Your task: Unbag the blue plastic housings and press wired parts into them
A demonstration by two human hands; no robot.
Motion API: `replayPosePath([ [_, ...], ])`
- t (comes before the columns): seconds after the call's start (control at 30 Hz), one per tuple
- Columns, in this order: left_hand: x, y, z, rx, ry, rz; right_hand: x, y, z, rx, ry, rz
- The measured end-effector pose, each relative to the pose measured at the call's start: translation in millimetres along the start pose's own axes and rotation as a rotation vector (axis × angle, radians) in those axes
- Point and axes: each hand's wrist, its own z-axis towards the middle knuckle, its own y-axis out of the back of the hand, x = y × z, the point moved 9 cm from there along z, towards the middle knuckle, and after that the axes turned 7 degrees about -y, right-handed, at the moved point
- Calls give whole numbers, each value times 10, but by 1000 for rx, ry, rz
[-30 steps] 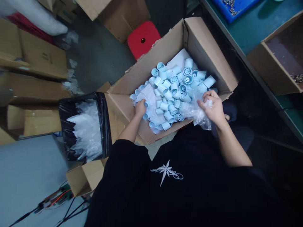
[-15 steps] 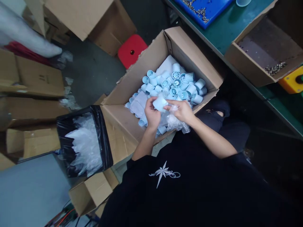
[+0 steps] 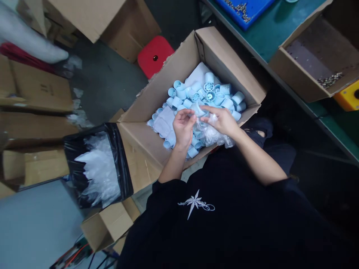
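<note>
Over an open cardboard box (image 3: 155, 164), my two hands are close together. A light blue plastic cap (image 3: 197, 108), shaped like a short cup, is between them, against the fingertips of my right hand (image 3: 221, 120). That hand is closed on a crumpled clear plastic bag (image 3: 213, 135), which hangs below its fingers. My left hand (image 3: 183, 127) has curled fingers with the thumb near their tips. Anything pinched there is too small to make out. Beneath lies a heap of similar blue caps (image 3: 224, 89), with white sheets (image 3: 165, 121) among them.
On my left stands a black-lined bin (image 3: 125, 164) of clear plastic scraps. A red stool (image 3: 151, 50) is behind the box. The green bench (image 3: 259, 41) at right bears a blue tray (image 3: 254, 15) and a carton (image 3: 300, 80), both with small metal parts. More cartons (image 3: 39, 84) are stacked left.
My left hand's fingers have come off the blue cap, which has shifted up and right toward my right fingertips. The plastic bag has moved slightly right with my right hand.
</note>
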Motion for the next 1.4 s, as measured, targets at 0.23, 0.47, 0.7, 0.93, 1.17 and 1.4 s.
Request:
replayPosePath([
  [0.23, -163, 361, 83, 24, -1, 147, -88, 626, 22, -358, -7, 74],
  [0.47, -560, 413, 121, 30, -28, 93, -316, -154, -88, 73, -214, 281],
  [0.7, -345, 449, 73, 62, 35, 85, -364, -511, -188, -21, -371, 605],
  [0.93, 260, 1499, -6, 381, 357, 1003, 35, 242, -16, -148, -101, 227],
  [1.17, 664, 1806, -950, 1033, 656, 1733, -134, 326, -90, -229, -119, 126],
  [1.4, 793, 1759, -716, 909, 580, 1703, -158, 372, -242, -227, -7, 189],
])
